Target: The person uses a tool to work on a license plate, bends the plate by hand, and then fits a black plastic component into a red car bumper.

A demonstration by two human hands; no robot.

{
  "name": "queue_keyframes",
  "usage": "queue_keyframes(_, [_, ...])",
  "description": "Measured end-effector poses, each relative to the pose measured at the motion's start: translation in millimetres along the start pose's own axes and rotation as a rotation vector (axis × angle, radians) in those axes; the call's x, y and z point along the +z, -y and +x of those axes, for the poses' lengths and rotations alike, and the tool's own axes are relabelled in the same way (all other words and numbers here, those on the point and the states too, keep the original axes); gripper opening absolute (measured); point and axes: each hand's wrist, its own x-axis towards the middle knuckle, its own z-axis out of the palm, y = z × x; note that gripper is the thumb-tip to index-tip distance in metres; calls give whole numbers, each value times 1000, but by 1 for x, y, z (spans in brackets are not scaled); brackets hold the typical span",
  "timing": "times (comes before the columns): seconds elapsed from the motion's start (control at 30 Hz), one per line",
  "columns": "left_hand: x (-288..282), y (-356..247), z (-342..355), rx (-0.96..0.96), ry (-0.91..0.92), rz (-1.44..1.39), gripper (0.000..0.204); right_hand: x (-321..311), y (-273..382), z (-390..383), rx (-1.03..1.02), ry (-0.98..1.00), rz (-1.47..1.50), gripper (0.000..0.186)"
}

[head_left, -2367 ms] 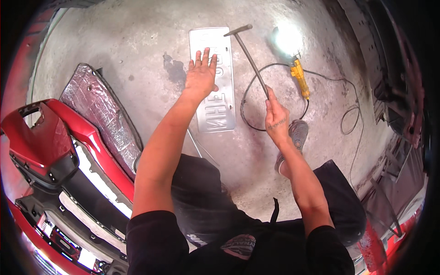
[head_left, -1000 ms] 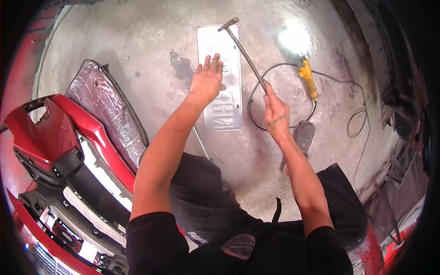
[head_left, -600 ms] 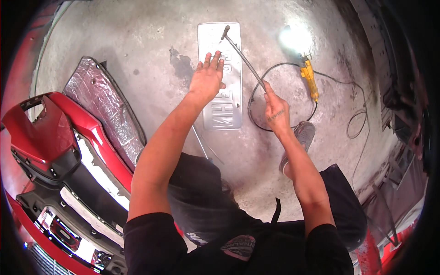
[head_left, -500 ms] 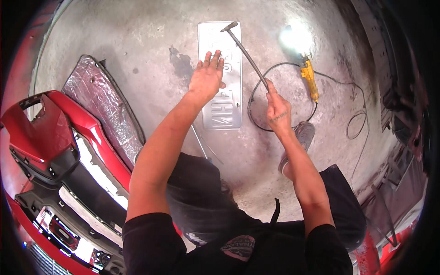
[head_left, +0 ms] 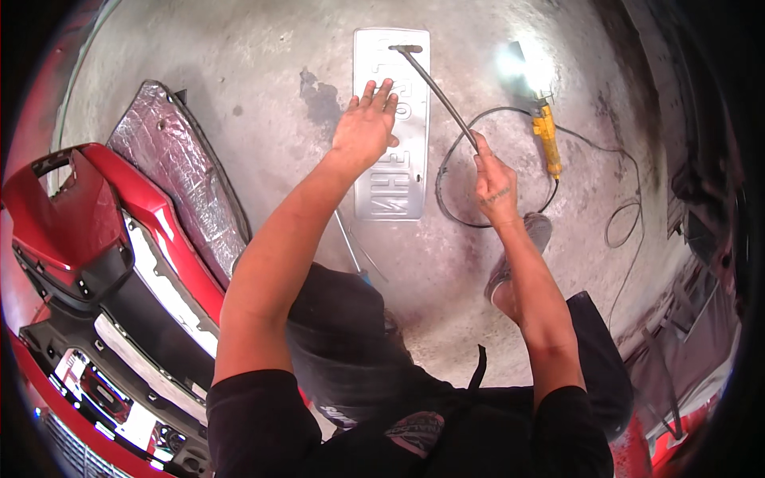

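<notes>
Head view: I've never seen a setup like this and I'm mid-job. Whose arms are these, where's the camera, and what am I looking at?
There's no machine: these are a person's own bare arms. The camera is the left of two fisheyes worn on their head, looking down, so picture-left is their left and edges look bent.

Their left hand appears to rest, fingers spread, on a silvery embossed rectangular metal plate on the grey concrete floor. Their right hand grips a dark, long-handled metal hammer, its head over the plate's far end; contact is unclear.

At right is a lit, yellow-handled work lamp; at left, a silver foil-faced panel.
</notes>
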Motion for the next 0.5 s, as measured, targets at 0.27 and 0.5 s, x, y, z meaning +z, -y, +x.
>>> queue_keyframes(0.27, [3, 1, 2, 7, 13, 9, 84, 4, -21, 4, -60, -48, -6, 63])
queue_keyframes(0.5, [0, 0, 6, -11, 6, -4, 83, 1, -35, 4, -22, 43, -51, 50])
